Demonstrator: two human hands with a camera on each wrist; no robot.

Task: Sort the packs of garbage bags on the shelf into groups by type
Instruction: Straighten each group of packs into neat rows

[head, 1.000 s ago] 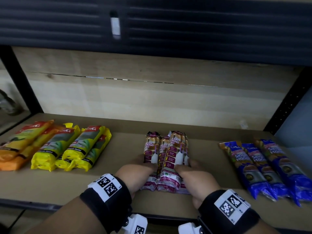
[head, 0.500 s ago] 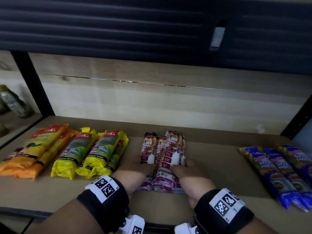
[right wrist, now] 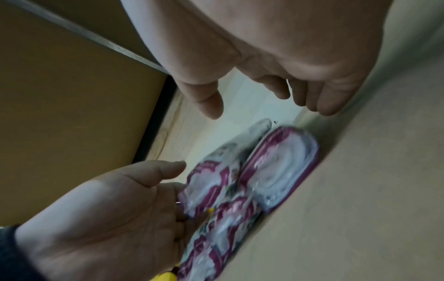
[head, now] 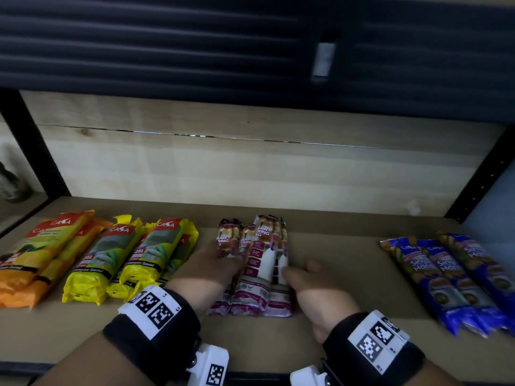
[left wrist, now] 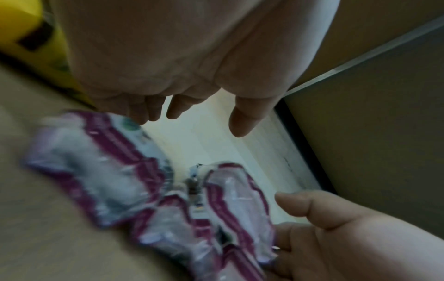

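Note:
Several purple-and-white drawstring-bag packs (head: 259, 263) lie side by side at the middle of the shelf (head: 334, 240). My left hand (head: 220, 266) rests open against their left side. My right hand (head: 301, 271) sits open at their right side, thumb at the edge of the outer pack. In the left wrist view my left hand (left wrist: 197, 119) hovers with relaxed fingers over the blurred purple packs (left wrist: 115, 171). The right wrist view shows my right hand (right wrist: 259, 102) likewise relaxed above the purple packs (right wrist: 276, 167). Orange packs (head: 41, 254), yellow packs (head: 125, 260) and blue packs (head: 451, 277) lie in separate groups.
A pale wooden back panel (head: 250, 168) closes the shelf behind. Black uprights stand at the left (head: 36, 151) and right (head: 482, 174). A dark shelf underside (head: 195, 43) hangs overhead. Bare shelf board shows between the purple and blue groups.
The view has swung sideways. Both hands stay at the sides of the purple packs; the right hand's fingers have eased a little off the pack's side.

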